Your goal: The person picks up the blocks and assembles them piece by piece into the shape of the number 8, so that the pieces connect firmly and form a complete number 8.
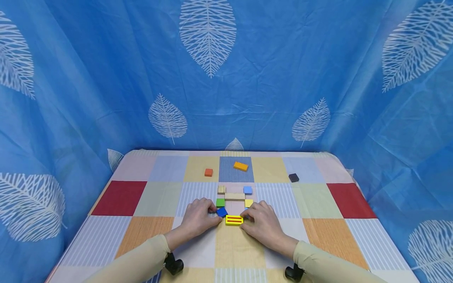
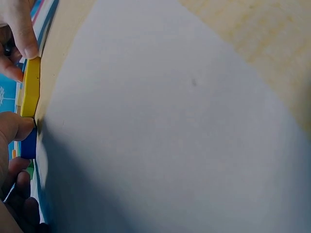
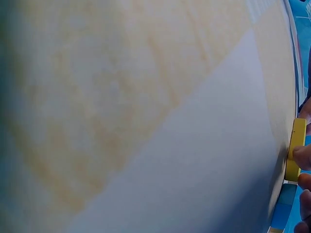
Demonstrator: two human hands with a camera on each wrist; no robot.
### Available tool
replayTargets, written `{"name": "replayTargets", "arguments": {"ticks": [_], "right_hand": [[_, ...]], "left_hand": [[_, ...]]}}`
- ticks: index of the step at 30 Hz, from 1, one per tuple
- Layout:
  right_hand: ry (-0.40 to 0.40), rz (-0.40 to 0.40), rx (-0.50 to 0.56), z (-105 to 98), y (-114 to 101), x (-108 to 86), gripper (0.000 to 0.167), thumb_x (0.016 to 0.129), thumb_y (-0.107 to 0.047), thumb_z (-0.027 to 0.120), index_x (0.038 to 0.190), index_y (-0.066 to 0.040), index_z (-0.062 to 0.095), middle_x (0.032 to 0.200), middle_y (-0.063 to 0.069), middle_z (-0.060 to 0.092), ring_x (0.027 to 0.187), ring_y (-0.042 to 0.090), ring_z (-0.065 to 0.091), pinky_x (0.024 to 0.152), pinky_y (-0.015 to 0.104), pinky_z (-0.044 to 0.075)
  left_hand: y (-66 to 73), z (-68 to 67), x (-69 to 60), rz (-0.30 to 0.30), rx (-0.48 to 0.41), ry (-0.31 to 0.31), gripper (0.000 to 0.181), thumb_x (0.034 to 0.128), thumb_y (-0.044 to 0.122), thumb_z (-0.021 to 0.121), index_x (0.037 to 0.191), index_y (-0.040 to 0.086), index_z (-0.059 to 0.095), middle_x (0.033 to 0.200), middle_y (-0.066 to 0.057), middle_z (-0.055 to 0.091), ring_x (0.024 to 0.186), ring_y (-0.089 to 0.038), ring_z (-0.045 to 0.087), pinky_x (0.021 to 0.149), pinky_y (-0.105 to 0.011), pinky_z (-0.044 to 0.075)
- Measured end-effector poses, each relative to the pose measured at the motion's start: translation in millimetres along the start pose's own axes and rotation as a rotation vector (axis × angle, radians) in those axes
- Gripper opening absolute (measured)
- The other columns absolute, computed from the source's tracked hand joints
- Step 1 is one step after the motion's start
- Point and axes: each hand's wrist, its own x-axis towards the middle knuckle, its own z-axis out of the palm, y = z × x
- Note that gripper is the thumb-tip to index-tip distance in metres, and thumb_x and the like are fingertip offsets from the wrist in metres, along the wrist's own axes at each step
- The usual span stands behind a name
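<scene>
My left hand [image 1: 198, 216] pinches a small dark blue block [image 1: 221, 212] between thumb and fingers at the near left of a block arrangement. The same blue block [image 2: 29, 144] shows at the left edge of the left wrist view. With thumb and fingertips, my right hand [image 1: 261, 223] pinches the right end of a yellow block [image 1: 234, 220] with red stripes on its top. In the right wrist view this yellow block [image 3: 296, 149] appears at the right edge, partly covered by fingers. A green block [image 1: 220, 203] lies just beyond the blue one, and a pale yellow block [image 1: 249, 203] lies beyond my right fingers.
Further back in the arrangement are a long plain wooden block [image 1: 235, 197], a striped wooden block [image 1: 221, 190] and a light blue block [image 1: 247, 190]. Loose blocks lie farther off: orange-red [image 1: 209, 172], orange [image 1: 240, 166] and black [image 1: 293, 178]. Blue curtains [image 1: 226, 98] surround the patchwork-covered table [image 1: 155, 198].
</scene>
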Motion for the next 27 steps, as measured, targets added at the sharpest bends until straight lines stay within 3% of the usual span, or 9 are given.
{"name": "replayTargets", "arguments": {"ticks": [27], "right_hand": [[-0.022, 0.028, -0.003, 1.0, -1.1, 3.1, 0.024, 0.073, -0.04, 0.09, 0.092, -0.03, 0.078, 0.076, -0.017, 0.049, 0.075, 0.006, 0.038, 0.069, 0.03, 0.032]], "left_hand": [[-0.6, -1.3, 0.0, 0.007, -0.005, -0.001, 0.029, 0.0764, 0.037, 0.086, 0.086, 0.018, 0.066, 0.084, 0.008, 0.056, 0.079, -0.014, 0.045, 0.074, -0.035, 0.036]]}}
